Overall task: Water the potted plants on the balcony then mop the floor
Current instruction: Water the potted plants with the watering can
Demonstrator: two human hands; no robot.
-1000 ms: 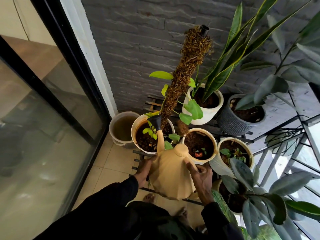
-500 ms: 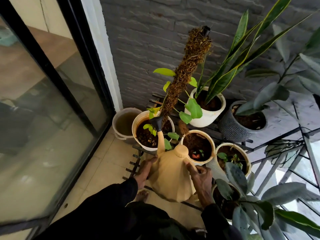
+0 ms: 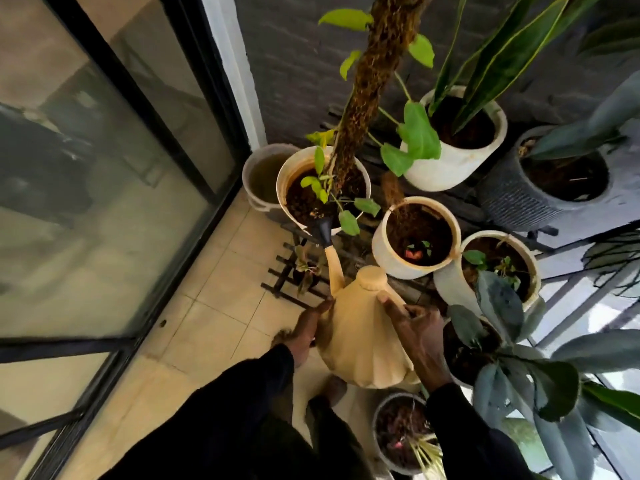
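Note:
I hold a cream plastic watering can [image 3: 360, 334] between both hands. My left hand [image 3: 308, 332] presses flat against its left side. My right hand [image 3: 414, 327] grips the handle on its right side. The can's black spout tip [image 3: 322, 230] reaches the front rim of a white pot [image 3: 360, 168] with dark soil, small green leaves and a tall moss pole [image 3: 367, 84]. To its right stand a second white pot [image 3: 381, 244] and a third one [image 3: 446, 282], both with seedlings.
A snake plant pot [image 3: 460, 164] and a dark ribbed pot [image 3: 509, 199] stand behind on a black slatted rack [image 3: 287, 271]. A grey bucket [image 3: 256, 188] sits by the sliding glass door [image 3: 104, 202]. Large grey-green leaves [image 3: 519, 358] crowd the right; a small pot [image 3: 384, 441] is near my feet.
The view has tipped downward and closer to the pots. The watering can has drawn back slightly, so its spout tip now sits at the pot's front rim instead of over the soil.

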